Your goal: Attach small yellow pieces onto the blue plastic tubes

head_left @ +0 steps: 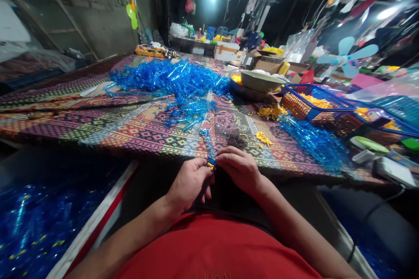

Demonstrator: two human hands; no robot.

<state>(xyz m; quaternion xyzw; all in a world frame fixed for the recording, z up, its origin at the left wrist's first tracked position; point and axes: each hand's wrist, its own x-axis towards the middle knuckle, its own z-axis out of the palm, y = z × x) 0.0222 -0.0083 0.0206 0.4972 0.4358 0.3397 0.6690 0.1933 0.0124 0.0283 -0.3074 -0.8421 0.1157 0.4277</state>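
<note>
My left hand (190, 183) is closed around a dark blue piece with small yellow parts (211, 165), just in front of the table edge. A clear blue plastic part (209, 141) reaches up from it over the cloth. The fingers of my right hand (238, 168) are bent together against the top of the same piece, from the right. Just beyond the right hand lie a small heap of dark bits (236, 141) and some loose yellow pieces (263, 138). What is inside the left palm is hidden.
A large pile of clear blue plastic parts (173, 78) covers the table's middle; a smaller blue pile (316, 144) lies right. Blue baskets (316, 107) of yellow pieces, stacked bowls (260, 80) and a fan (347, 56) stand at right. A bin of blue items (42, 226) is lower left.
</note>
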